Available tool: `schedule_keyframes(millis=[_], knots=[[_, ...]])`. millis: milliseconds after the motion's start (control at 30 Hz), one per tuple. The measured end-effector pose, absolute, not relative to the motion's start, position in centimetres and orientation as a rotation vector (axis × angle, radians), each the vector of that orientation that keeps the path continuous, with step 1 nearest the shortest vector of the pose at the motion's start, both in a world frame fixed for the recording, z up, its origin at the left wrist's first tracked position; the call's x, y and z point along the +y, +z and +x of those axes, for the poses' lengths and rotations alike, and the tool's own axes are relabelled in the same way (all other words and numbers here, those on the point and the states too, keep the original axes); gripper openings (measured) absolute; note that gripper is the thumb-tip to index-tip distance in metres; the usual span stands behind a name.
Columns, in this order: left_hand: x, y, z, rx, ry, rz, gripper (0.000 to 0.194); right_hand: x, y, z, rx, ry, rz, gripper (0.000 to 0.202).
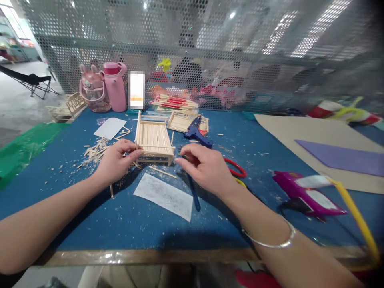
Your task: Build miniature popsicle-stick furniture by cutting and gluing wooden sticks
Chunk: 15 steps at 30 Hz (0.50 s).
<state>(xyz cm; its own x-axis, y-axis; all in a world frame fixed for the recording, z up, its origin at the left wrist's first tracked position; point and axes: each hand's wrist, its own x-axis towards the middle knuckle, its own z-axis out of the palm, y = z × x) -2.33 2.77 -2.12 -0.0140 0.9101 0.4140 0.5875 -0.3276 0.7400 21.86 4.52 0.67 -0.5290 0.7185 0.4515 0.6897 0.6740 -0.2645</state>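
A miniature bed [154,134] built from thin wooden sticks stands on the blue table, its slatted top facing up. At its near left corner, the thumb and fingers of my left hand [117,160] are closed on the frame by the short post. My right hand [207,166] is just off the near right corner, fingers curled and thumb apart, with nothing visible between them. Under that hand lies a dark blue pen-like tool [194,192], partly hidden. A loose stick [162,172] and a smudged white paper [165,196] lie in front of the bed.
Stick scraps [96,152] are heaped at left near a white card [110,128]. Behind stand a pink bottle [116,90], bundled matchsticks [174,103] and a blue glue gun [196,134]. Red-handled scissors [240,170] and a purple hot tool [312,194] with yellow cord lie right.
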Motion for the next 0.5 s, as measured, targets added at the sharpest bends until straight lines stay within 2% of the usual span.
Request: schedule_keyframes(millis=[100, 200, 500], knots=[[2.7, -2.1, -2.3, 1.568, 1.271, 1.905, 0.017, 4.7, -0.2, 21.1, -2.391, -0.135, -0.828, 0.027], [2.7, -2.2, -2.4, 1.574, 1.261, 1.902, 0.017, 5.2, -0.9, 20.3, -2.406, -0.270, -0.882, 0.031], [3.3, -2.1, -3.4, 1.467, 1.137, 1.889, 0.018, 5.7, -1.2, 19.7, -2.393, -0.234, -0.980, 0.034]])
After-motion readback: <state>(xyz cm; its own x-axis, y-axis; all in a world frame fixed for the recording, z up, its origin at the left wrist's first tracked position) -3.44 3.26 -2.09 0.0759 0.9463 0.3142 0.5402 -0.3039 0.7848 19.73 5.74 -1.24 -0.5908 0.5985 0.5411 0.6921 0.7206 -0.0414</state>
